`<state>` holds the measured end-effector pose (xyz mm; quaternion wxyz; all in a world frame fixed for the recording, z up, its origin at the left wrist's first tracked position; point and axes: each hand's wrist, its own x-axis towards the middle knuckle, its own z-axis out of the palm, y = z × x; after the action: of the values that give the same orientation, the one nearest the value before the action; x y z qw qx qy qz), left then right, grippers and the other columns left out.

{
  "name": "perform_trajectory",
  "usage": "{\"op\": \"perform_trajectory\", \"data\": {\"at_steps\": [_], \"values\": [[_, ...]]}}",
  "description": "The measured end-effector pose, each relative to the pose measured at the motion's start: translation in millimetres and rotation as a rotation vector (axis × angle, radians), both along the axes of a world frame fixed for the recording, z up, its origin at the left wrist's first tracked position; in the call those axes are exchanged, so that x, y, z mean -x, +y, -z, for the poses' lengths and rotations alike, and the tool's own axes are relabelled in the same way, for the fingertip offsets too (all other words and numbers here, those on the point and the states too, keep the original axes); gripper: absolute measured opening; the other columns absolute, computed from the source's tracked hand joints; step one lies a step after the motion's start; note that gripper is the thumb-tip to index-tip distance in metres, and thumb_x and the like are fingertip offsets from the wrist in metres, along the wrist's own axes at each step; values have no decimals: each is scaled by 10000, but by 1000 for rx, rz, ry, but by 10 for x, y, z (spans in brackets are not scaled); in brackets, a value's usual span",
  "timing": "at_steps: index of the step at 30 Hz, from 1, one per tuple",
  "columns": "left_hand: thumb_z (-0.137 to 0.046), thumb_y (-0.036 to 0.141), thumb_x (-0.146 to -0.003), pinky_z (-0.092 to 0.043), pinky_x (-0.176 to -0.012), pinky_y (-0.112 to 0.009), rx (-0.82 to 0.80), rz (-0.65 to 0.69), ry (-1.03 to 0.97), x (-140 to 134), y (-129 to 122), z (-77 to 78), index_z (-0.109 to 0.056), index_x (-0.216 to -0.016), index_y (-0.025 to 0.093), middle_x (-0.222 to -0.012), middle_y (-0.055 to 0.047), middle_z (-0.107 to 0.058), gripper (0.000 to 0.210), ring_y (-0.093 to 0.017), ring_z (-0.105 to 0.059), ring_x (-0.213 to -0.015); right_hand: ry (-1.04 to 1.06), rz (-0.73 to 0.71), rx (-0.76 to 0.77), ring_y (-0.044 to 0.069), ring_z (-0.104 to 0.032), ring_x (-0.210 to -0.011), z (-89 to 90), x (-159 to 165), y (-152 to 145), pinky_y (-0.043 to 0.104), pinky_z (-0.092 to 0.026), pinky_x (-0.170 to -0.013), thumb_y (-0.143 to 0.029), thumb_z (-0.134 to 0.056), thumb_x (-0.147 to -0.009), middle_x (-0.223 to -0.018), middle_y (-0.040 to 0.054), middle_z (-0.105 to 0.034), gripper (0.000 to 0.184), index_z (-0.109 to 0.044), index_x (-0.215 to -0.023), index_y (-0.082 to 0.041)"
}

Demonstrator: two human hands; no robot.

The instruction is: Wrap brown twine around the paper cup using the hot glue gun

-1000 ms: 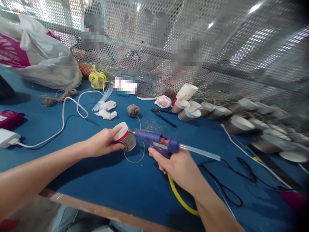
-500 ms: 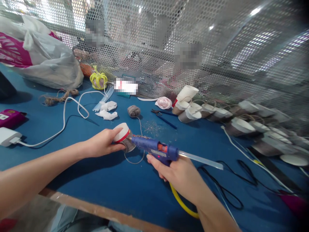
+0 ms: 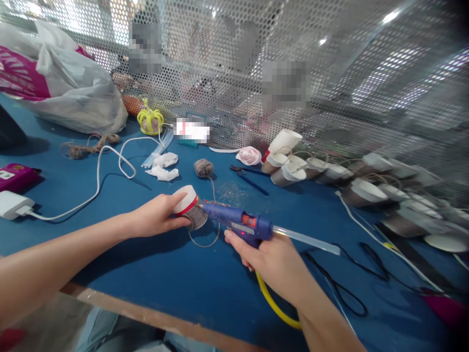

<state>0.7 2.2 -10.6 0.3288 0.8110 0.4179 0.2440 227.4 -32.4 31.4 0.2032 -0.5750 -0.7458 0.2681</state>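
Tilted in my left hand [image 3: 161, 213] is a paper cup [image 3: 198, 217], white and red at one end and wrapped in grey yarn over the rest. My fingers close round its white end. My right hand [image 3: 273, 259] grips a blue glue gun [image 3: 229, 217] with a clear glue stick [image 3: 308, 239] poking out of its back. The gun's nozzle points at the cup's side near the red band; whether it touches I cannot tell. A grey yarn ball [image 3: 203, 168] lies behind the cup, and its strand loops down beside the cup.
Blue-handled pliers [image 3: 252, 181] and a pink ribbon roll [image 3: 249, 155] lie beyond my hands. Several wrapped cups [image 3: 289, 173] line the right back by a perforated metal screen [image 3: 234, 63]. A white cable [image 3: 98, 171] and a plastic bag [image 3: 84, 93] are on the left.
The glue gun has shifted slightly right and back from the cup, showing more of the yarn wrapping. My left hand holds the cup nearly still.
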Motion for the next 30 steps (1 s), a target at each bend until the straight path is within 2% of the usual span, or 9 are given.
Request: {"op": "perform_trajectory", "data": {"at_steps": [3, 8, 12, 16, 18, 21, 26, 28, 30], "values": [[-544, 316, -785, -475, -706, -274, -7, 6, 11, -5, -2, -1, -483, -1107, 147, -933, -78, -663, 369, -198, -618, -804, 1, -22, 8, 107, -475, -341, 2, 0, -10, 221, -397, -370, -411, -520, -749, -363, -40, -492, 297, -551, -544, -199], [-543, 323, -786, -471, -688, -262, -10, 4, 22, -7, -6, -7, -488, -1093, 148, -917, -73, -667, 357, -194, -619, -790, 31, 83, 30, 119, -512, -368, -30, -3, 28, 231, -425, -407, -416, -521, -747, -396, -16, -525, 305, -574, -573, -172], [-549, 331, -780, -470, -675, -269, -5, -19, 55, -13, -9, -18, -490, -1094, 139, -900, -80, -670, 373, -198, -621, -771, 173, 108, 101, 103, -468, -340, -9, -79, 176, 234, -415, -407, -427, -561, -717, -366, -28, -479, 329, -516, -515, -171], [-546, 326, -779, -469, -672, -276, -17, -35, 92, -17, -4, -21, -516, -1044, 137, -884, -84, -671, 327, -199, -620, -763, 456, 275, 29, 105, -521, -466, 75, -249, 409, 227, -430, -473, -372, -672, -614, -532, -10, -579, 249, -562, -655, -153], [-544, 328, -781, -467, -672, -279, -33, -46, 102, -15, -1, -22, -524, -1022, 136, -877, -86, -669, 309, -203, -620, -768, 498, 343, 2, 120, -569, -579, 127, -337, 525, 231, -450, -551, -348, -685, -598, -662, 32, -633, 258, -590, -713, -137], [-541, 331, -781, -459, -666, -285, -94, -73, 136, -13, 1, -38, -530, -994, 128, -865, -99, -660, 295, -212, -615, -765, 359, 377, 51, 111, -566, -603, 217, -421, 660, 221, -446, -559, -362, -592, -699, -720, 68, -635, 234, -582, -684, -129], [-541, 316, -775, -448, -648, -300, -189, -133, 215, -20, -5, -88, -531, -988, 118, -832, -108, -640, 291, -217, -601, -726, 136, 466, 98, 98, -512, -462, 373, -453, 809, 242, -441, -482, -347, -448, -812, -594, 66, -579, 289, -506, -612, -146], [-540, 296, -773, -450, -655, -302, -200, -139, 195, -20, -6, -100, -527, -997, 114, -843, -109, -638, 289, -216, -602, -738, 42, 503, 83, 141, -542, -490, 385, -473, 850, 282, -453, -499, -354, -461, -805, -559, 78, -568, 293, -498, -595, -153], [-540, 288, -773, -452, -667, -310, -211, -148, 169, -17, -5, -104, -529, -985, 108, -854, -114, -640, 279, -223, -604, -759, -77, 542, 38, 239, -592, -640, 339, -487, 857, 363, -461, -577, -360, -519, -767, -613, 133, -592, 285, -507, -571, -153]]}}
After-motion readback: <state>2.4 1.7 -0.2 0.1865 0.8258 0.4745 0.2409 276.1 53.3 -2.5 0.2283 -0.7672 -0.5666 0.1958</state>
